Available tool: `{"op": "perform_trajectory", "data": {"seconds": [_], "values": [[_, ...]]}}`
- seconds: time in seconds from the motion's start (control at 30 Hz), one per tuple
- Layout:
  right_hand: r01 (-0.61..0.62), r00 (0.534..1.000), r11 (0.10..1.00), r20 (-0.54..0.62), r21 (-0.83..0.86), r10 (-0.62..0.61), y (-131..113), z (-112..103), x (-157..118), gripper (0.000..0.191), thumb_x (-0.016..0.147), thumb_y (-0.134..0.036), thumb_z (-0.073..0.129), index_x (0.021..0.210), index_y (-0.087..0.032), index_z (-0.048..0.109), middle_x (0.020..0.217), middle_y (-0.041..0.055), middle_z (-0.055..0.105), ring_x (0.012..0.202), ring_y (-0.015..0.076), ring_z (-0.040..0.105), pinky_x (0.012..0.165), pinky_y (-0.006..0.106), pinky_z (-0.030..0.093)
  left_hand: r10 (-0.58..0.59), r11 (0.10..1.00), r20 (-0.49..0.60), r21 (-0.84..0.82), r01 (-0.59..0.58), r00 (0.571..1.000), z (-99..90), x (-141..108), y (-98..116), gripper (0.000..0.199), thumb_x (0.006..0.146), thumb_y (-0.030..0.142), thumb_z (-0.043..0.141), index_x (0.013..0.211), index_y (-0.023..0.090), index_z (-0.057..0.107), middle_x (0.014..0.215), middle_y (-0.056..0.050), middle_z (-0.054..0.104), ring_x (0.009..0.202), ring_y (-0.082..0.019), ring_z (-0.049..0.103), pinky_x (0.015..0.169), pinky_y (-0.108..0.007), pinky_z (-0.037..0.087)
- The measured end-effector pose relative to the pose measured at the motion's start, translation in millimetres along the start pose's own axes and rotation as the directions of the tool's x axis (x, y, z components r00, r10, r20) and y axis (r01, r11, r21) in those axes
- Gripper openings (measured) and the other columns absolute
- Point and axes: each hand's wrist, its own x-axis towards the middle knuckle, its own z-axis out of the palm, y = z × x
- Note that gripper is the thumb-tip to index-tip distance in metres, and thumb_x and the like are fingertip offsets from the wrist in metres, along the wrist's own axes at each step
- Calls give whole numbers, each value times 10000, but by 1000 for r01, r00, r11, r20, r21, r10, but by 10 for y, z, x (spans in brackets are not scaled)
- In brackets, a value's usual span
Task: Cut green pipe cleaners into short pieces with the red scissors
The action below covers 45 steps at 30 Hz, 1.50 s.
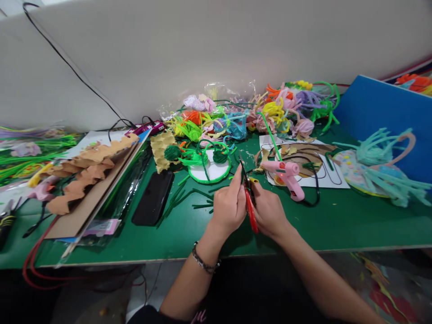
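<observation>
Red-handled scissors (251, 210) stand between my two hands, their dark blades pointing away from me. My right hand (269, 208) is wrapped round the handles. Just left of the blades, my left hand (228, 204) is closed in a pinch; what its fingertips hold is too small to make out. Beyond my hands lies a round white piece (212, 170) edged in green, with dark green balls and fuzzy green stems on it. A pink glue gun (286, 173) rests to the right of my hands, a green stick rising from its back.
A black phone (153, 198) lies at the left beside cut green stems (173, 204). Cardboard and paper strips (72, 191) are stacked farther left. Colourful fuzzy bundles (276, 110) line the back; a blue board (381, 117) leans at the right.
</observation>
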Motion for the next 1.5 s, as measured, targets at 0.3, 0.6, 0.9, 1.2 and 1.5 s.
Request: {"op": "perform_trajectory", "data": {"seconds": [0.3, 0.6, 0.9, 1.2, 1.5], "values": [[-21, 1000, 1000, -2, 7, 21, 25, 36, -8, 261, 828, -317, 217, 811, -173, 435, 505, 57, 596, 442, 213, 564, 421, 253, 310, -31, 998, 24, -60, 32, 999, 7, -16, -12, 494, 898, 288, 163, 1229, 13, 404, 490, -10, 567, 346, -74, 398, 416, -187, 329], [-64, 997, 991, 54, 117, 58, 24, 23, -3, 237, 823, -318, 243, 835, -177, 433, 567, 59, 619, 490, 213, 591, 430, 250, 344, -68, 995, 42, -75, 71, 997, 37, -32, -31, 494, 897, 292, 154, 1281, 46, 344, 455, 24, 494, 351, -77, 379, 416, -192, 309], [-36, 999, 998, 5, 53, 36, 41, 33, -11, 219, 787, -324, 278, 808, -172, 434, 498, 43, 569, 444, 209, 543, 435, 255, 307, -24, 983, 77, -180, 38, 997, 31, -41, -41, 482, 895, 284, 181, 1285, 40, 328, 450, 42, 452, 352, -73, 336, 417, -194, 293], [-70, 993, 994, 96, 82, 62, 39, 28, -6, 306, 817, -340, 237, 836, -147, 474, 535, 79, 602, 464, 215, 554, 442, 259, 306, -101, 967, 175, -215, 139, 979, -19, -13, -41, 500, 883, 296, 171, 1290, 50, 327, 437, 59, 371, 357, -78, 257, 404, -203, 254], [-105, 978, 994, 186, 28, 98, 27, -33, 16, 341, 835, -347, 215, 862, -142, 486, 607, 104, 643, 509, 239, 595, 444, 265, 298, -230, 924, 238, -250, 288, 944, -30, -14, -37, 476, 859, 233, 232, 1306, 96, 319, 445, 72, 327, 357, -71, 258, 400, -183, 261]]}}
